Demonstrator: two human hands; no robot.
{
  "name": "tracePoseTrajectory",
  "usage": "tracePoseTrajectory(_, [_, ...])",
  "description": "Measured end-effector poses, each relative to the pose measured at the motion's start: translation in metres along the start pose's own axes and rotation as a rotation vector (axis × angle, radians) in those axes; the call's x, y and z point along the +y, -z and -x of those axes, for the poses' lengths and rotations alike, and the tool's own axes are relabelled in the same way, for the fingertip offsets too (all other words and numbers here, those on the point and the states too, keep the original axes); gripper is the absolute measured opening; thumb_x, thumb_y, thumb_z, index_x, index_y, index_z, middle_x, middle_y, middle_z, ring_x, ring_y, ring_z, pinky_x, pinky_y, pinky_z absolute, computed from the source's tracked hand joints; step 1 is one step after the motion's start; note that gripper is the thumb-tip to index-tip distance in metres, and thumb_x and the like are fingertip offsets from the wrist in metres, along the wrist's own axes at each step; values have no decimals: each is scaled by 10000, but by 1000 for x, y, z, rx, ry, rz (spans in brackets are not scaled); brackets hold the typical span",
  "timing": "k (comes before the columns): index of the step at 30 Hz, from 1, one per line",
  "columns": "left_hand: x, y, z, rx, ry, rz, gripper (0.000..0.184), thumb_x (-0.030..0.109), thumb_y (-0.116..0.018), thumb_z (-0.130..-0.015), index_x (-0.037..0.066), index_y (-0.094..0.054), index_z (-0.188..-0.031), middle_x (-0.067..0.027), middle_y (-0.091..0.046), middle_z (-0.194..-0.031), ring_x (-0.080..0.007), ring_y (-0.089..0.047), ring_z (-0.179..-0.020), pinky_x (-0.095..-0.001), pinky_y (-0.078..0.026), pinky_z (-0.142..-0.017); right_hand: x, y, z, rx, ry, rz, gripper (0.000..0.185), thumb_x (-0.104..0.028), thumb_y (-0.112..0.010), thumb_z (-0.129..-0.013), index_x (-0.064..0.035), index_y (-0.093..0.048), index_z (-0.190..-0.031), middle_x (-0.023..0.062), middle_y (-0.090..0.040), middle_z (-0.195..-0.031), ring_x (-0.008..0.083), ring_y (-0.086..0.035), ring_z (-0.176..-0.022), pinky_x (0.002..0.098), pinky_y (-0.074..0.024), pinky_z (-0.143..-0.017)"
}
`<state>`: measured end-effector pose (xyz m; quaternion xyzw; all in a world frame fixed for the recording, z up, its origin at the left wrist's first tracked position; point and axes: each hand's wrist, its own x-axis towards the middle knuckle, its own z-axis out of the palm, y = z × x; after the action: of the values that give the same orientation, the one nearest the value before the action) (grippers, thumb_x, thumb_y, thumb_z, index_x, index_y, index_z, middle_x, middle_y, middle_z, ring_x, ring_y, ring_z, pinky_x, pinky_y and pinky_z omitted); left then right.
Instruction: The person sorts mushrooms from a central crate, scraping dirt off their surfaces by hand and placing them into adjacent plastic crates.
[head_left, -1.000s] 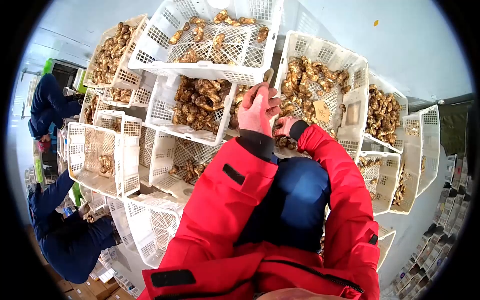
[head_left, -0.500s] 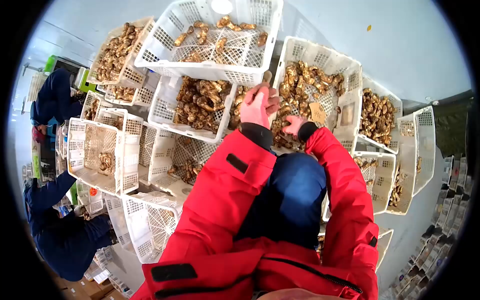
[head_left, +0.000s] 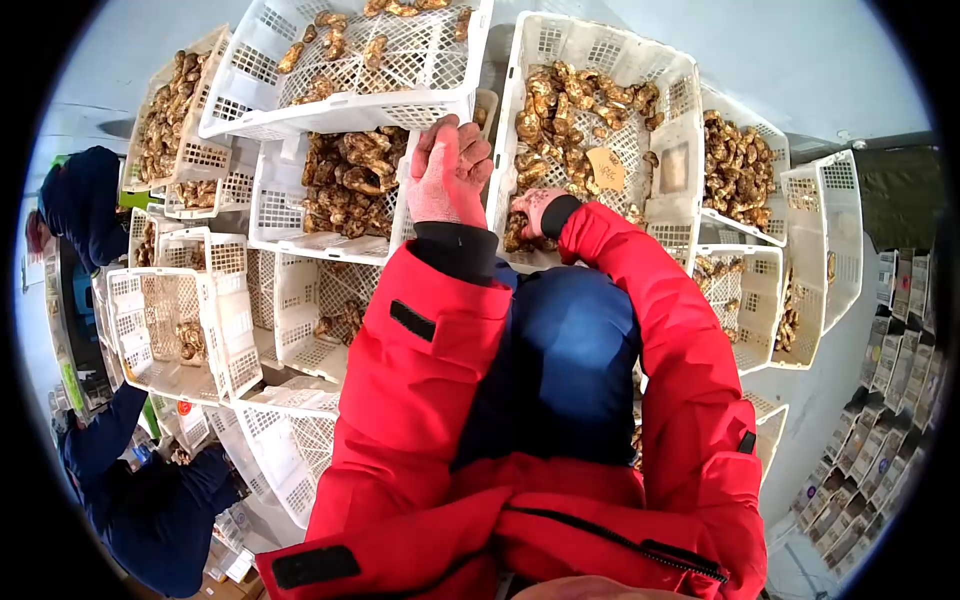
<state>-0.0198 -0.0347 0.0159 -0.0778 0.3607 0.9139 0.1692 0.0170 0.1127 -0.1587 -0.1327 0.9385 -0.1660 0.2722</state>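
Note:
My left hand (head_left: 450, 175) is raised over the rim between two crates, its fingers curled inward; whether something is inside them I cannot make out. My right hand (head_left: 540, 208) reaches into the near left corner of a white plastic crate (head_left: 680, 205), fingers closed around a brown mushroom (head_left: 516, 232). More knobby brown-and-cream mushrooms (head_left: 550, 110) lie along that crate's left and far sides. A tan cardboard tag (head_left: 606, 170) rests on its lattice floor. Left of my left hand, another crate (head_left: 275, 205) holds a heap of dark mushrooms (head_left: 350, 180).
A crate (head_left: 400, 110) with scattered mushrooms is stacked at the far left. To the right stands a crate of heaped mushrooms (head_left: 738, 185). Several other crates surround my knees. Two people in dark clothes (head_left: 150, 500) are at the left edge.
The view has shifted, so the crates sit farther left and higher. My right hand has moved toward the crate's near left corner. The mushroom tip above my left fingers no longer shows clearly.

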Motion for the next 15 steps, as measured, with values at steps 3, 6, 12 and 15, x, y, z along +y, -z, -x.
tracePoseTrajectory(3, [-1,0,-1,10,15,-7,301,178,-542,-829,52,-499,-1099,-83,-575,-949,-165,-552,-782,-272,-447,-655,5,0,-6,-21,-1,20,544,-403,-632,-624,-109,-551,-1075,126,-531,-1108,252,-498,-1040,345,-411,-867])
tracePoseTrajectory(6, [-2,-7,3,71,4,-81,309,182,-534,-833,49,-492,-1109,-90,-565,-968,-169,-543,-792,-281,-439,-674,11,-4,0,87,-90,-217,622,-418,-658,-614,-53,-528,-1102,138,-603,-895,259,-585,-806,346,-466,-723])
tracePoseTrajectory(12, [-3,-9,4,45,19,-82,323,179,-534,-833,42,-478,-1121,-97,-554,-975,-171,-531,-787,-286,-434,-673,32,-22,-10,-3,-304,-847,549,-402,-680,-658,-67,-548,-1073,22,-551,-598,102,-472,-458,235,-372,-420])
tracePoseTrajectory(15, [-3,-12,4,45,32,-98,323,177,-533,-833,36,-476,-1119,-99,-549,-978,-170,-527,-785,-284,-433,-674,22,-13,-5,-112,-392,-755,463,-394,-683,-661,-81,-568,-982,3,-499,-514,96,-434,-427,243,-344,-393])
